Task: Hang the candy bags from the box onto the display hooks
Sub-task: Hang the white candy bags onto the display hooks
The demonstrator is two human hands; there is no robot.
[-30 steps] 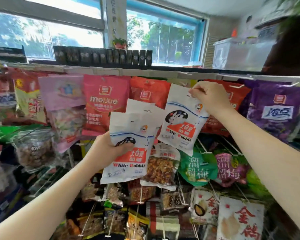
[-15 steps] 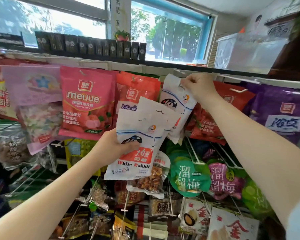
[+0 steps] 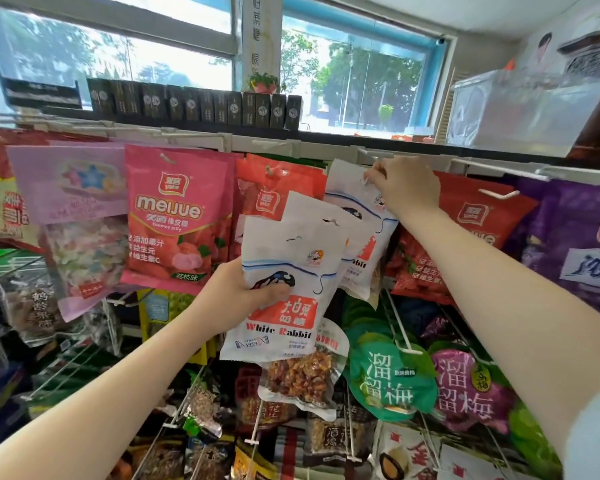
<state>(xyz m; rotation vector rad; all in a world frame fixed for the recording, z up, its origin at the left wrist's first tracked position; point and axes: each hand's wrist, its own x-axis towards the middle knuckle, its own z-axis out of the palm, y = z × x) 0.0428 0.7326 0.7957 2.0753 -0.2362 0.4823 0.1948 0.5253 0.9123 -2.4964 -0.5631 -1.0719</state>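
Raised hookward, white bag pinched top by right fingers.

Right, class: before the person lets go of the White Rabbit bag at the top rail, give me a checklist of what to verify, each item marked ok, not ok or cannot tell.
1. Right hand pinches the top edge of the raised White Rabbit bag: ok.
2. The bag's hang hole sits at the fingertips, up by the top rail: ok.
3. The hook is fully through the hole: cannot tell, the fingers cover it.
4. Left hand grips the spare White Rabbit bags securely: ok.
5. The spare bags are kept clear of the raised bag: not ok, they overlap its lower part.
6. The neighbouring red bag hangs undisturbed on its own hook: ok.
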